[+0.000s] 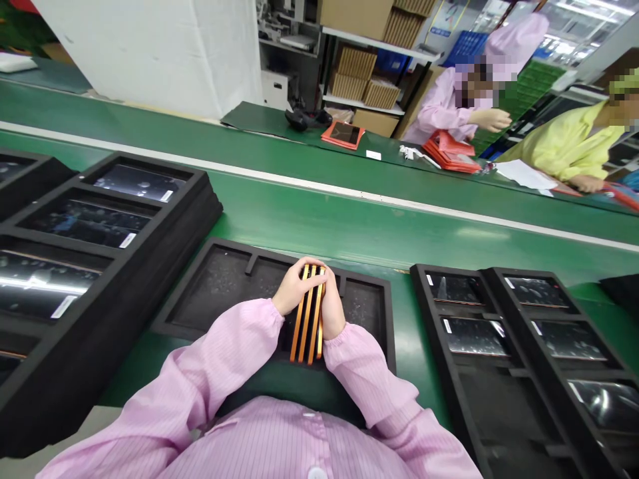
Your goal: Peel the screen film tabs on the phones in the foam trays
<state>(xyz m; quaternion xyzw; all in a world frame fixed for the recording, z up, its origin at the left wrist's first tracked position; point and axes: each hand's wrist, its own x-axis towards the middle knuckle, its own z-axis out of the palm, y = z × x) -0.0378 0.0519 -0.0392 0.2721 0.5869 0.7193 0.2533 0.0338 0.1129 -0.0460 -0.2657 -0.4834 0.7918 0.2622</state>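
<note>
A stack of several orange-edged tablets [306, 326] stands on edge between my hands, over the middle of a black foam tray [200, 319]. My left hand [294, 286] wraps the stack's far left side, thumb across the top edges. Along the right side, my right hand [333, 303] presses against the stack, its fingers meeting the left ones at the far end. Both hands are closed on the tablets. Their screens are mostly hidden, and I cannot tell whether the lower edges touch the tray.
At left rises a tall pile of black foam trays [184, 219] with dark-screened tablets. More trays [424, 286] with tablets stand at right. Across the green bench [279, 193], two people work near orange packets [452, 153] and a tablet on an orange sleeve [344, 133]. Shelves hold cartons.
</note>
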